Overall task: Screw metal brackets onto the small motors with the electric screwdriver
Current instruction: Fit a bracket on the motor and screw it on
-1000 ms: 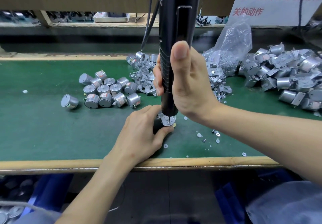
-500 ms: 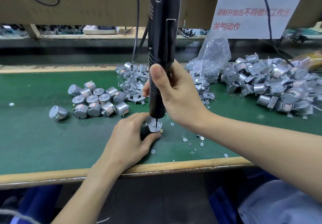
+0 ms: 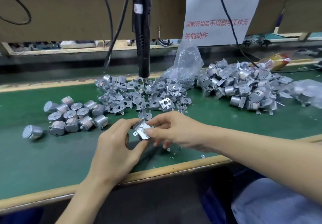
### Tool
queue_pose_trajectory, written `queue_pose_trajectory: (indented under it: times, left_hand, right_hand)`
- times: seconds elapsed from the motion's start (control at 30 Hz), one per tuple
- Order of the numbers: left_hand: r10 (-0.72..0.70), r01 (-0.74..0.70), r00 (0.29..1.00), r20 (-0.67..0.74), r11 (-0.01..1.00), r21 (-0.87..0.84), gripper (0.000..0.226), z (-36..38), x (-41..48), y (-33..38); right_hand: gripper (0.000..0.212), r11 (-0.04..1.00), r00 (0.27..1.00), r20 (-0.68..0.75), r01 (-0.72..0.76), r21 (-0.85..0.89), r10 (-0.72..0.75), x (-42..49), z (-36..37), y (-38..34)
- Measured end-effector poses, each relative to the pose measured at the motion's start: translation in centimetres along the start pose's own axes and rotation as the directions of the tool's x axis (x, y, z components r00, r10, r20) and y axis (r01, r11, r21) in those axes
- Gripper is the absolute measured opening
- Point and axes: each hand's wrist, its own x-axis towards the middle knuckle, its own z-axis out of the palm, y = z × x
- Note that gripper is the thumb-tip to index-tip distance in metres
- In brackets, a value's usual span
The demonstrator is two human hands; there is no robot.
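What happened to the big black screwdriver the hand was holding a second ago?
The right hand let go of the screwdriver, which now hangs free above the brackets. That hand came down and pinches the bracketed motor, which the left hand still holds. The loose motors stayed put.

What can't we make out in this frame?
Head view only.
- Bracket: screws seated or not, too small; underside hidden by left hand and right hand fingers.
- Screwdriver: top cut off by upper edge.
- Bits under right hand: washers or screws, too small and blurred.
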Motion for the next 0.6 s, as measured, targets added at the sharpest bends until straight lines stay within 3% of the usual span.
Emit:
queue_pose_trajectory:
  times: [0.1,0.2,0.3,0.37,0.43,0.5,0.6]
  left_hand:
    - [0.011,-0.011,1.000,-0.005,1.000,0.007,0.045,0.6,0.0,0.6]
    - [0.050,-0.050,0.998,-0.033,0.999,-0.005,0.044,1.1,0.1,1.0]
    - [0.004,-0.002,0.999,-0.037,0.998,0.056,0.053,1.0,0.4,0.3]
    - [-0.080,0.088,0.995,-0.056,0.983,0.160,0.051,0.6,0.6,-1.0]
    - [-0.196,0.206,0.978,-0.065,0.949,0.239,0.052,0.2,0.8,-2.3]
    - [-0.265,0.281,0.960,-0.093,0.920,0.273,0.054,-0.3,0.8,-3.3]
    - [-0.326,0.338,0.941,-0.091,0.892,0.301,0.055,-0.7,0.8,-4.3]
  right_hand:
    - [0.027,0.989,0.998,0.041,-0.057,0.136,0.052,-0.8,-0.5,0.3]
    - [0.037,0.987,0.999,0.001,-0.038,0.155,0.038,-1.5,-1.4,0.3]
    - [0.036,0.971,0.977,-0.212,0.054,0.232,-0.003,-1.8,-4.1,-0.4]
    - [0.030,0.932,0.918,-0.397,0.138,0.335,0.006,-2.1,-7.0,-0.9]
    - [0.014,0.876,0.807,-0.587,0.238,0.419,0.062,-2.6,-10.3,-0.7]
    - [0.005,0.815,0.645,-0.746,0.335,0.473,0.167,-3.3,-13.6,0.0]
    - [0.014,0.725,0.367,-0.854,0.462,0.511,0.368,-4.5,-17.8,1.5]
